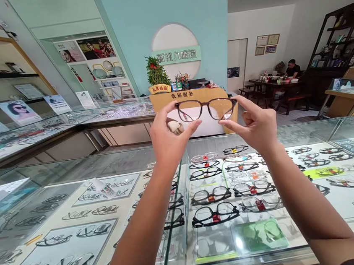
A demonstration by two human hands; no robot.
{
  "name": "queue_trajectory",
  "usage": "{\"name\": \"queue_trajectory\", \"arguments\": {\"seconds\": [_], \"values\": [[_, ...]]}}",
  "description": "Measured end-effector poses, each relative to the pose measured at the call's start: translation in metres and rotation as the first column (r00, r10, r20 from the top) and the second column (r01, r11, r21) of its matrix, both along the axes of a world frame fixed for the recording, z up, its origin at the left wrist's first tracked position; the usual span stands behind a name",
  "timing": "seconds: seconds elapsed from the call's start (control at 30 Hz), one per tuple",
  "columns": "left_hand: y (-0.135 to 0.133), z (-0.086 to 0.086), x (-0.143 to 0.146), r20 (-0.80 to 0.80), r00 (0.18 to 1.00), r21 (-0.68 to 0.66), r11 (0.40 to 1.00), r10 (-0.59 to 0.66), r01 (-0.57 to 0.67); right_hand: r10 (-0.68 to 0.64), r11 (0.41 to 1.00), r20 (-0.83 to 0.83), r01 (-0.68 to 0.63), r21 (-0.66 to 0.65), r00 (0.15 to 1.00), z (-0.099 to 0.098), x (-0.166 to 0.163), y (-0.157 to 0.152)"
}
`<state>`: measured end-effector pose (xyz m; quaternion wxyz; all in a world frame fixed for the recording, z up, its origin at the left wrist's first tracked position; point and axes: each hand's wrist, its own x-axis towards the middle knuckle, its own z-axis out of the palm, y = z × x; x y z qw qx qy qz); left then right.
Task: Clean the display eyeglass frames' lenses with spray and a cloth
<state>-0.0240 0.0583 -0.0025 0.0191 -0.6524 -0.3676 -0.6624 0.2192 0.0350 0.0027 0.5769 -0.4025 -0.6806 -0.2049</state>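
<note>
A pair of dark-rimmed eyeglasses is held up at arm's length, level, above the glass display case. My left hand pinches its left end between thumb and fingers. On the opposite end, my right hand grips the frame the same way, with thumb below and index finger above. The lenses are clear, and the counter behind shows through them. The temples are mostly hidden behind the rims.
Several rows of eyeglasses lie inside the case. A white bottle stands on the left side. Farther back are a wooden cashier counter with a plant, more display counters, and a seated person at a dark table.
</note>
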Motion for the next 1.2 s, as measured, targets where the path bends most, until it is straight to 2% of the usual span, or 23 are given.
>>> {"name": "queue_trajectory", "arguments": {"seconds": [0.13, 0.23, 0.33, 0.6, 0.77, 1.2], "values": [[0.002, -0.004, 0.0, -0.013, 0.999, 0.114, 0.992, 0.05, -0.048, 0.116, 0.993, -0.06, -0.117, -0.01, 0.991, 0.001, 0.001, -0.003], [0.0, -0.004, 0.001, -0.019, 0.995, 0.195, 0.977, 0.094, -0.088, 0.252, 0.965, -0.17, -0.261, -0.032, 0.953, 0.004, 0.003, -0.007], [-0.003, -0.002, 0.002, -0.017, 0.995, 0.226, 0.969, 0.102, -0.096, 0.315, 0.945, -0.24, -0.327, -0.011, 0.918, 0.008, 0.003, -0.011], [-0.007, -0.001, 0.004, 0.001, 0.996, 0.203, 0.975, 0.089, -0.087, 0.28, 0.949, -0.299, -0.309, -0.055, 0.912, 0.009, 0.002, -0.014], [-0.006, -0.002, 0.004, 0.004, 0.998, 0.205, 0.977, 0.061, -0.061, 0.315, 0.938, -0.302, -0.343, -0.042, 0.9, 0.009, 0.003, -0.014], [-0.005, -0.007, 0.009, 0.032, 0.998, 0.213, 0.975, 0.056, -0.061, 0.353, 0.902, -0.477, -0.429, -0.056, 0.805, 0.006, 0.005, -0.006]]}}
